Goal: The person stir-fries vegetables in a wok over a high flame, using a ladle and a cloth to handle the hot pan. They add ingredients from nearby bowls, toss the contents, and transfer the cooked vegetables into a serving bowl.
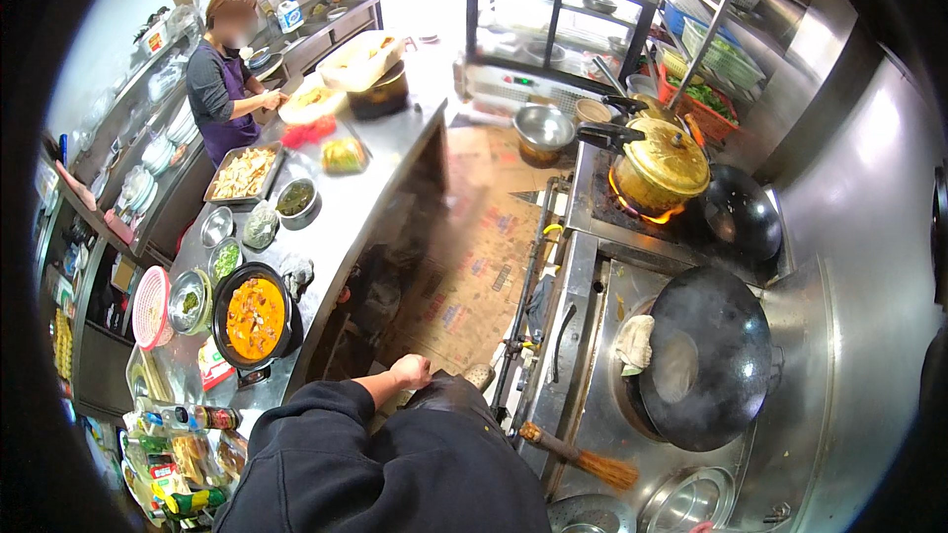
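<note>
**Between a long stainless-steel counter (385, 153) and a steel stove (632, 286), one curled left hand (411, 372)**

On my feed, the left hand's fingers curl inward, a narrow grip beside the dark cloth (449, 397) over the wearer's lap; I see nothing in it, though its palm is hidden. One small sliver at the lower edge may be the right hand (701, 527); too little shows for me to tell its grip. Just above that sliver sits one round, shiny steel vessel (688, 500). One straw brush with a wooden handle (583, 456) lies at the stove's front edge, bristles pointing right.

I count two round black woks: a large one (726, 336) at the near burner, a white cloth (634, 343) touching its left rim, and a smaller one (746, 212) beyond. Beside the smaller, one gold-coloured lidded pot (668, 163) stands over orange flame.

Across the counter I count one black pan of orange-red stew (255, 319), one rectangular metal tray of pale pieces (244, 174), four round bowls and one pink strainer basket (151, 306). One co-worker in a purple apron (229, 89) stands behind it.

Brown cardboard (469, 262) covers the floor; one black-framed glass cabinet (558, 30) closes the far end. The cardboard's red print and a red-and-white packet's label (213, 365) are too small for me to read.
</note>
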`<state>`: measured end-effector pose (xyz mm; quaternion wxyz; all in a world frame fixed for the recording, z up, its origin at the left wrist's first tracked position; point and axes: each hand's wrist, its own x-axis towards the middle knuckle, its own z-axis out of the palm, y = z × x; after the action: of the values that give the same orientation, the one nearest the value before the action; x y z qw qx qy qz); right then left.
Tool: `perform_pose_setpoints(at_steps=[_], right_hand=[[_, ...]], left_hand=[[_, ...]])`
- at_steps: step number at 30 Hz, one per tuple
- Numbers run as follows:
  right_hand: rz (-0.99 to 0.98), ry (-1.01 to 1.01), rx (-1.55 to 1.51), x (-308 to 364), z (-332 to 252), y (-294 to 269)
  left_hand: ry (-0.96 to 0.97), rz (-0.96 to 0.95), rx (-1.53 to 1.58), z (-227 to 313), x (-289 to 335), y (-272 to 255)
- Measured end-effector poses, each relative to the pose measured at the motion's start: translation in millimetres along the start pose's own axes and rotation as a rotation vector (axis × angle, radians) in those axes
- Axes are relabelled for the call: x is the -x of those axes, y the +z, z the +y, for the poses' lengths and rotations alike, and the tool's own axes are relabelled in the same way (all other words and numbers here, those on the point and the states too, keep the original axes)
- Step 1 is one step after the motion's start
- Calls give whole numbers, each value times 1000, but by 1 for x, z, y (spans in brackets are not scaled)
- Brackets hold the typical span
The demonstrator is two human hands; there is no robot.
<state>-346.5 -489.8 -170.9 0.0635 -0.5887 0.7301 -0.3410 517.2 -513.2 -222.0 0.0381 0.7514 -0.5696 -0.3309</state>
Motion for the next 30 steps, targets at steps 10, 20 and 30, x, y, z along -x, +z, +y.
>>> perform_pose_setpoints(at_steps=[10, 20, 30], right_hand=[[33, 476, -678, -10, -40, 45], [124, -842, 1328, 5, -72, 38], [382, -921, 1308, 9, -161, 42]], left_hand=[[-325, -154, 37, -43, 91, 23], [-288, -144, 7, -43, 79, 36], [-274, -72, 53, -24, 60, 8]])
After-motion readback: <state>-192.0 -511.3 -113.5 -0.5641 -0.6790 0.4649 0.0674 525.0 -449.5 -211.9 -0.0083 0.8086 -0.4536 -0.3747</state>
